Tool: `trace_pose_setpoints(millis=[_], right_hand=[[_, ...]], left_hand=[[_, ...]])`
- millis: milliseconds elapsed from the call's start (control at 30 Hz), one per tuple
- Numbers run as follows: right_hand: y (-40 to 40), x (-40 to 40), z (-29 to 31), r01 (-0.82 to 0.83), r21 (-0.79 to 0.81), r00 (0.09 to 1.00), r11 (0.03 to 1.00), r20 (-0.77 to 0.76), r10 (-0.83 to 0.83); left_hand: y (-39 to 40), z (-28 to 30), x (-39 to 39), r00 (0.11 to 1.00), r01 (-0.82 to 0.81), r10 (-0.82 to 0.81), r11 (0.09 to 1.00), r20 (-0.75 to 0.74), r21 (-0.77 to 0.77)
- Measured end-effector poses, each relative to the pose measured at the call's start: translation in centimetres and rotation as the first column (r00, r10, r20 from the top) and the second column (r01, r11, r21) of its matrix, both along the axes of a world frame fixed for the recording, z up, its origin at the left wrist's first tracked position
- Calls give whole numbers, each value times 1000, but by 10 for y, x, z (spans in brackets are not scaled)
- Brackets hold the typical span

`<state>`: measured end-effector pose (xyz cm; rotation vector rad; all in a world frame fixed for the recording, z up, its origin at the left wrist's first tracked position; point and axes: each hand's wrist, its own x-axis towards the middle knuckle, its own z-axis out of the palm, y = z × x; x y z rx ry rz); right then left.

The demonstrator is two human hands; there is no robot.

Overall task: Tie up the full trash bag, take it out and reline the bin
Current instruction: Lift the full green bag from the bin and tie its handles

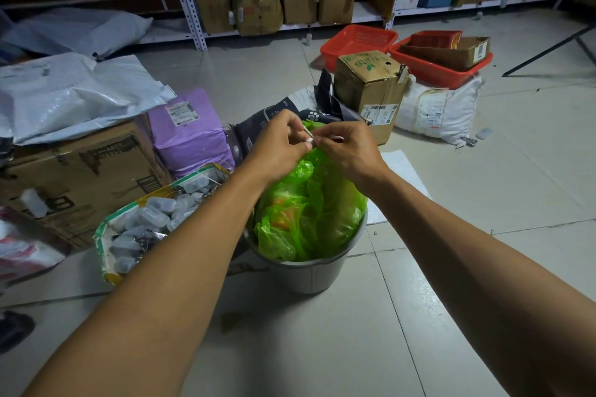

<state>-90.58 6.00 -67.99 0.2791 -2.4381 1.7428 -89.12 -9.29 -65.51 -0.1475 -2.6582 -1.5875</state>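
Observation:
A full green trash bag (309, 213) sits in a grey round bin (309, 274) on the tiled floor at the middle of the view. The bag's top is gathered into a neck above the bin. My left hand (277, 145) and my right hand (348, 145) meet at that neck, fingertips almost touching. Both hands pinch a thin white tie at the gathered top. The knot itself is hidden behind my fingers.
Left of the bin stands an open woven sack of small plastic cases (145, 222), with a cardboard box (80, 177) and a purple parcel (190, 132) behind. Beyond the bin are a dark bag (274, 116), a cardboard carton (371, 90) and red baskets (358, 42). Shelving lines the back.

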Motion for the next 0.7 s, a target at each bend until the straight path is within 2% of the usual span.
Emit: trace_pose_setpoints(millis=[200, 367, 700], right_hand=[[2, 1, -1, -13, 176, 999, 984, -28, 18], [3, 4, 1, 24, 302, 996, 953, -92, 4], [-3, 2, -2, 75, 23, 997, 997, -27, -75]], left_hand=[[2, -2, 3, 998, -30, 26, 998, -59, -54], [0, 1, 2, 978, -158, 138, 980, -155, -124], [-2, -3, 1, 976, -151, 128, 980, -175, -126]])
